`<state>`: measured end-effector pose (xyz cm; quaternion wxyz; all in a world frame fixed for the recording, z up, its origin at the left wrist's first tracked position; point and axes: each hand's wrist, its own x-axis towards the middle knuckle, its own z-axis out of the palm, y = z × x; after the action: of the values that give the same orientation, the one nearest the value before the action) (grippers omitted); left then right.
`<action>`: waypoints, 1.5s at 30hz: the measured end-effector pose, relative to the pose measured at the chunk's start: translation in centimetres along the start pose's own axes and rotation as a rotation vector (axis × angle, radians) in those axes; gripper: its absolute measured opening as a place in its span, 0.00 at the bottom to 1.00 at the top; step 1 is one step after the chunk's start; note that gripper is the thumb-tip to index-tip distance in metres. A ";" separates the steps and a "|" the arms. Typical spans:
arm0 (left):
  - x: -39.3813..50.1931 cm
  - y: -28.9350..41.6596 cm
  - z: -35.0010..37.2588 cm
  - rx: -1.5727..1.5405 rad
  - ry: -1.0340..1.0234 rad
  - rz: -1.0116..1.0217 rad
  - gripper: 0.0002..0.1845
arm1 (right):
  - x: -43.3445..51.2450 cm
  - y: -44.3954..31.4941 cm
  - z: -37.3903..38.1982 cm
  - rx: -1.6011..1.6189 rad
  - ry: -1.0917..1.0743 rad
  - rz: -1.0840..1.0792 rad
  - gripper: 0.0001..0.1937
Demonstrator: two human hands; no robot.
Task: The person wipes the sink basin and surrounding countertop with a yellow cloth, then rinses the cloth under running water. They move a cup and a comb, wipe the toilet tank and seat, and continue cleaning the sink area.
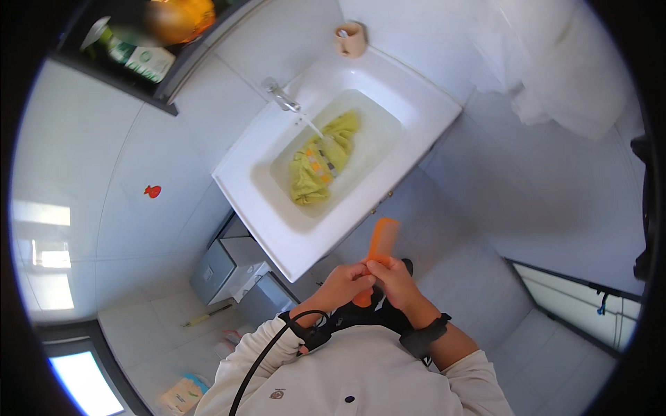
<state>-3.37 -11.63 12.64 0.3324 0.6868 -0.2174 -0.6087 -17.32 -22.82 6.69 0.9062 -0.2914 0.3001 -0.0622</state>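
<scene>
Both my left hand (341,287) and my right hand (399,286) grip an orange comb (383,236) in front of my body. Its toothed end points up and away from me, while the handle shows below my fingers. Just beyond my hands is a white washbasin (255,195) holding water. A yellow-green towel (341,143) with a checked band lies bunched in that water. From the chrome faucet (281,97) a stream runs down onto the towel.
A beige cup (350,40) stands on the basin's back corner. Under the basin, the grey cabinet (213,273) has a part standing out. A dark-framed niche (166,101) with packages is at upper left. White fabric (567,78) hangs at upper right. A package (183,395) lies at lower left.
</scene>
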 end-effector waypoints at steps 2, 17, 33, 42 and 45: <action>1.6 -0.8 1.6 0.105 0.023 -0.108 0.11 | 0.5 1.4 -2.9 0.103 0.061 0.016 0.13; 10.0 -7.5 -2.7 1.060 0.977 0.492 0.28 | 23.8 1.5 -15.8 0.067 0.513 -0.205 0.22; 10.7 -9.0 -2.9 1.118 1.000 0.525 0.26 | 20.0 3.1 -26.7 -0.583 0.541 -0.622 0.09; 10.7 -9.6 -3.1 1.012 1.011 0.539 0.23 | 11.2 -6.9 -40.9 -0.979 0.602 -0.356 0.12; 10.7 -9.6 -2.9 0.981 1.000 0.505 0.22 | 11.0 -9.2 -45.3 -1.133 0.705 -0.501 0.15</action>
<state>0.26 -12.02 -1.62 0.1767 0.8804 -0.4383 0.0384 -34.12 -55.75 -23.10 0.4229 -0.7404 0.4853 -0.1935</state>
